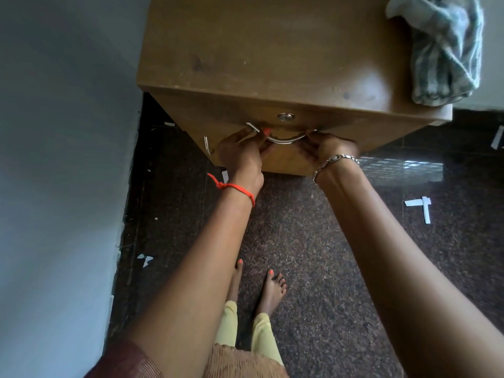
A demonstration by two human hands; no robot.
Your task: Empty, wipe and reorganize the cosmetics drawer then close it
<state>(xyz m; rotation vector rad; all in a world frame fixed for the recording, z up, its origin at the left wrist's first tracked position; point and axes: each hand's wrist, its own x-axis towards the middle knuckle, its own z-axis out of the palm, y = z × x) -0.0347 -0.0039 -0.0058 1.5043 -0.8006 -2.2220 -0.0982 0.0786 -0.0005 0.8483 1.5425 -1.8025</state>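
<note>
Both hands were on the curved metal handle (283,140) of the top drawer (245,115) of a wooden cabinet (259,45), and the drawer front sat flush with the cabinet — shut, as far as the head camera showed. The left hand (240,155) had its fingers curled around the handle's left end, an orange-painted thumbnail lying on the bar, with an orange thread (234,188) tied at the wrist. The right hand (324,148) gripped the handle's right end, its fingers hooked under the bar (how tightly could not be told), and a silver bracelet (335,160) circled that wrist. A round keyhole lock (285,116) sat just above the middle of the handle. A second handle (207,144) showed partly at the left edge of the cabinet front, lower down.

A crumpled grey-green cloth (441,50) lay on the cabinet top at its right rear corner. Below — on the dark speckled floor (313,255) — stood two bare feet (270,291), with scraps of white paper (421,207) scattered around, well apart from the cabinet.
</note>
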